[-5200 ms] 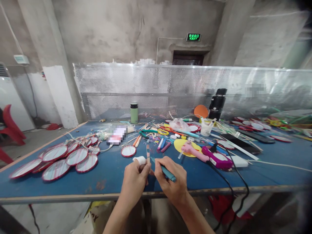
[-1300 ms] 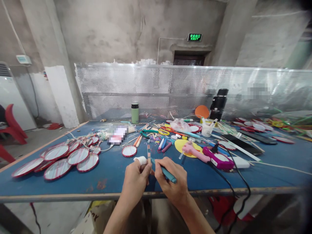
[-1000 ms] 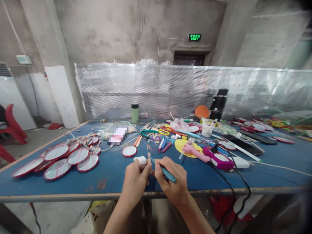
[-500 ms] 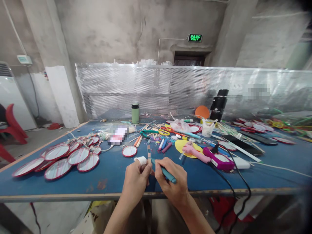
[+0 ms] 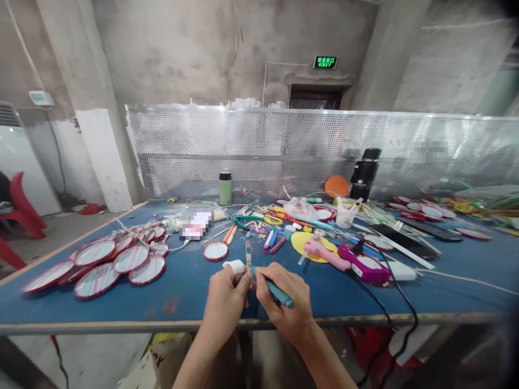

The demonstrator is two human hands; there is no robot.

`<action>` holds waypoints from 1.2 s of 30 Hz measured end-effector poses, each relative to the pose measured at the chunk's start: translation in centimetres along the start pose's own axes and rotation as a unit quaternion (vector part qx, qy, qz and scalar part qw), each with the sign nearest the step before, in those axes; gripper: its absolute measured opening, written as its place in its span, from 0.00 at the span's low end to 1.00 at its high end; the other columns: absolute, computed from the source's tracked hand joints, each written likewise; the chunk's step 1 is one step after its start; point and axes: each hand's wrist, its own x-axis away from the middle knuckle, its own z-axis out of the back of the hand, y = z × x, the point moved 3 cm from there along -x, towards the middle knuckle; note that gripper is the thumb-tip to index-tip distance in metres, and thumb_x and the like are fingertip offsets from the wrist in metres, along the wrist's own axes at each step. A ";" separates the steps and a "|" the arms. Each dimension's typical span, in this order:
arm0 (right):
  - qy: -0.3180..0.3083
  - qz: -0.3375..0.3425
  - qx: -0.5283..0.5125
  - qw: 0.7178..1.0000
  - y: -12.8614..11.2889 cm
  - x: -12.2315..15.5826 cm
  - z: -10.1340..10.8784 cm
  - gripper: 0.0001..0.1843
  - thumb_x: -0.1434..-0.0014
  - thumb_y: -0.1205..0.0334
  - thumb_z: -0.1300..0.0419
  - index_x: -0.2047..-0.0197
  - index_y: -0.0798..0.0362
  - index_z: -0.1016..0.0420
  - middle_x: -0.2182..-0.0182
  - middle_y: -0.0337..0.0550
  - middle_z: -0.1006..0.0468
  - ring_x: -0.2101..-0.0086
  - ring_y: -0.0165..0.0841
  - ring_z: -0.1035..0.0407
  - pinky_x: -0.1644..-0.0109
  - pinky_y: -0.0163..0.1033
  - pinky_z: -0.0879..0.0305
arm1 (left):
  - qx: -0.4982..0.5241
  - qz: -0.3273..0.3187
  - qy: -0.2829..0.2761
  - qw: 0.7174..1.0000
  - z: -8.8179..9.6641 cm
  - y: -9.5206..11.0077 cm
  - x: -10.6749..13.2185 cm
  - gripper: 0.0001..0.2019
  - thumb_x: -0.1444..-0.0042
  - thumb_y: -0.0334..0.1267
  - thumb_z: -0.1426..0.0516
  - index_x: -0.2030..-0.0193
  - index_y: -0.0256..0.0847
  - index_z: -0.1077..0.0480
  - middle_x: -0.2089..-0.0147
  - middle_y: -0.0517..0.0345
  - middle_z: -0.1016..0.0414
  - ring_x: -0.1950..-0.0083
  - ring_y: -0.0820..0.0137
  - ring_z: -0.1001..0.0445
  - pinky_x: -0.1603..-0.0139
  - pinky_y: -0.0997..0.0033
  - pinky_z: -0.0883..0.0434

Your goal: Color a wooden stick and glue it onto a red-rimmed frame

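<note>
My left hand (image 5: 227, 292) pinches a wooden craft stick (image 5: 248, 253) that stands upright and carries coloured bands. A white wrap (image 5: 234, 266) covers one of its fingers. In my right hand (image 5: 286, 297) is a teal marker pen (image 5: 278, 293), gripped like a pencil. Its tip points left and meets the stick, or nearly so, just above my left fingertips. The lower part of the stick is hidden by my fingers. Just beyond my hands lies a round red-rimmed disc (image 5: 215, 251), with loose markers (image 5: 273, 239) to its right.
Many red-rimmed discs (image 5: 95, 280) are heaped at left. A phone (image 5: 198, 224) on a cable, green-handled pliers (image 5: 245, 222) and a green bottle (image 5: 225, 189) lie beyond. To the right are a pink glue gun (image 5: 326, 253), a purple box (image 5: 367, 266), black cords and a black flask (image 5: 365, 175).
The marker's tip has shifted slightly left against the stick, and my right hand has turned a little with it. My left hand stays in place.
</note>
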 end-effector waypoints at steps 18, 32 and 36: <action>0.000 -0.005 -0.001 1.000 0.1 0.1 -0.1 0.06 0.34 0.71 0.43 0.60 0.52 0.28 0.73 0.38 0.25 0.73 0.28 0.29 0.67 0.33 0.34 | -0.012 -0.007 -0.010 1.000 -0.1 -0.5 0.0 0.15 0.40 0.46 0.47 0.76 0.44 0.39 0.85 0.67 0.37 0.82 0.73 0.35 0.78 0.76 0.42; -0.008 -0.001 0.004 1.000 0.2 0.1 -0.1 0.05 0.34 0.70 0.43 0.60 0.52 0.28 0.73 0.38 0.26 0.73 0.29 0.30 0.66 0.33 0.35 | -0.036 -0.009 -0.008 0.999 -0.1 -0.6 0.0 0.14 0.40 0.45 0.48 0.76 0.44 0.40 0.84 0.66 0.37 0.82 0.72 0.35 0.77 0.75 0.42; -0.009 -0.001 0.006 1.000 0.2 0.1 -0.2 0.05 0.34 0.70 0.43 0.60 0.52 0.28 0.73 0.38 0.26 0.73 0.29 0.30 0.66 0.34 0.35 | -0.034 -0.008 -0.008 0.999 -0.1 -0.7 -0.1 0.14 0.40 0.45 0.48 0.76 0.44 0.40 0.84 0.66 0.36 0.82 0.73 0.34 0.77 0.75 0.42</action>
